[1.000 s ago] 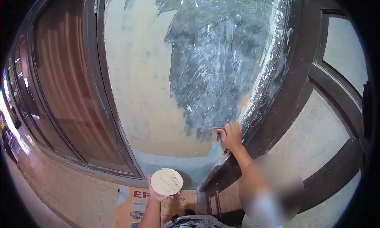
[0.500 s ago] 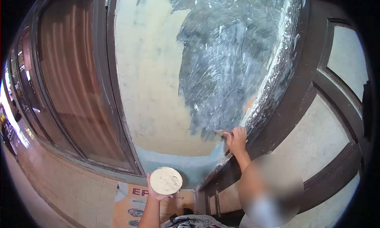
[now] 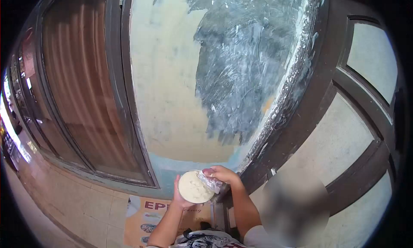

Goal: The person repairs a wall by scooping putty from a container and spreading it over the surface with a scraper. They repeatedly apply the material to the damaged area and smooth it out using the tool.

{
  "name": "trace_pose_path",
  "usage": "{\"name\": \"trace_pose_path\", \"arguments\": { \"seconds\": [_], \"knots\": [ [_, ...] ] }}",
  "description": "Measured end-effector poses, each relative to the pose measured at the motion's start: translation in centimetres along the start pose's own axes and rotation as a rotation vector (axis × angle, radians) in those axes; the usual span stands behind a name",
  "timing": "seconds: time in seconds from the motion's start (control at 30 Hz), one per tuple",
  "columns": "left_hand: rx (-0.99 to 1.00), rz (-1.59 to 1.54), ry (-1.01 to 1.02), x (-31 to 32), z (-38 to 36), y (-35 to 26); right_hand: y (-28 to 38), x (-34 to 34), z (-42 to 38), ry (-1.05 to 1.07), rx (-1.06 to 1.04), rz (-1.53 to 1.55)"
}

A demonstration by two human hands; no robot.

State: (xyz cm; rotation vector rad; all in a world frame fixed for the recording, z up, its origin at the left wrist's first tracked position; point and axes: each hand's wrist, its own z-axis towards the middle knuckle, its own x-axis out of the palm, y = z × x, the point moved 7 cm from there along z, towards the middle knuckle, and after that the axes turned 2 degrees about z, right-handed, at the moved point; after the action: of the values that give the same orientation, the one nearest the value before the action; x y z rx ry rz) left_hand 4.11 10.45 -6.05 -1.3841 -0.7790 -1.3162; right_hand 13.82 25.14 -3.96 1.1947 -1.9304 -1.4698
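Observation:
A round container of pale cream paste [image 3: 192, 188] rests in my left hand [image 3: 180, 195], whose fingers wrap its left and lower side. My right hand [image 3: 220, 174] is closed on a paste-smeared scraper [image 3: 209, 182] at the container's right edge. The scraper's blade touches or overlaps the paste; its far edge is hard to make out. Above both hands stands a wall panel [image 3: 165, 97], cream on its left part, with a large grey, streaky patch [image 3: 241, 76] on its right part.
Left of the panel is a dark-framed window [image 3: 79, 84] with a brown curtain behind it. On the right is a dark wooden frame with white panels [image 3: 335, 136]. A printed orange mat or poster [image 3: 137, 218] lies below, beside floor tiles [image 3: 86, 205].
My right hand has come down and left from the grey patch's lower edge to the container. My left hand has shifted slightly right and up with the container.

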Motion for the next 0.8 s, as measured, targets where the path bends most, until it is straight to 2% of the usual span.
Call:
{"name": "trace_pose_path", "arguments": {
  "seconds": [0.03, 0.07, 0.13, 0.2, 0.27, 0.3, 0.33, 0.4, 0.57, 0.63, 0.67, 0.73, 0.77, 0.8],
  "knots": [
    [-0.013, -0.046, 0.142, 0.9, -0.5, -0.1, 0.4, 0.8, -0.5, -0.029, -0.046, 0.036],
    [-0.014, -0.049, 0.142, 0.9, -1.1, 0.1, 0.0, 1.3, -0.5, -0.030, -0.044, 0.037],
    [0.135, 0.042, -0.238, -1.3, -2.8, -0.7, -0.9, 2.4, -0.5, -0.015, -0.040, 0.105],
    [0.151, 0.051, -0.201, -2.9, -4.4, -1.0, -1.7, 2.5, -0.9, -0.043, -0.015, 0.042],
    [0.163, 0.035, -0.025, -1.5, -6.0, -1.3, -2.3, 1.5, -1.8, -0.246, -0.077, 0.146],
    [0.239, -0.062, -0.118, -2.0, -6.4, -1.8, -3.0, 1.9, -1.9, -0.241, -0.069, 0.148],
    [0.240, -0.066, -0.125, -0.8, -6.6, -2.1, -3.6, 1.7, -2.0, -0.311, -0.110, 0.139],
    [0.186, -0.022, 0.151, 3.4, -6.9, -2.7, -4.5, 1.4, -2.4, -0.449, -0.194, 0.117],
    [0.124, 0.030, 0.183, 3.3, -7.6, -4.1, -2.3, 4.0, -4.3, -0.323, -0.205, 0.343],
    [0.213, 0.045, -0.046, 2.2, -7.8, -4.6, -2.2, 4.6, -4.2, -0.265, -0.199, 0.410],
    [0.220, 0.107, -0.059, 2.1, -7.8, -4.7, -2.2, 5.1, -4.2, -0.212, -0.191, 0.476],
    [0.162, 0.016, 0.046, 1.5, -7.7, -4.6, -2.4, 6.4, -4.4, -0.173, -0.162, 0.477],
    [0.242, 0.047, -0.141, -0.4, -7.8, -4.9, -2.6, 7.2, -4.5, -0.135, -0.134, 0.476],
    [0.240, 0.047, -0.142, -0.1, -7.9, -4.8, -2.7, 7.7, -4.6, -0.096, -0.109, 0.475]
  ]
}}
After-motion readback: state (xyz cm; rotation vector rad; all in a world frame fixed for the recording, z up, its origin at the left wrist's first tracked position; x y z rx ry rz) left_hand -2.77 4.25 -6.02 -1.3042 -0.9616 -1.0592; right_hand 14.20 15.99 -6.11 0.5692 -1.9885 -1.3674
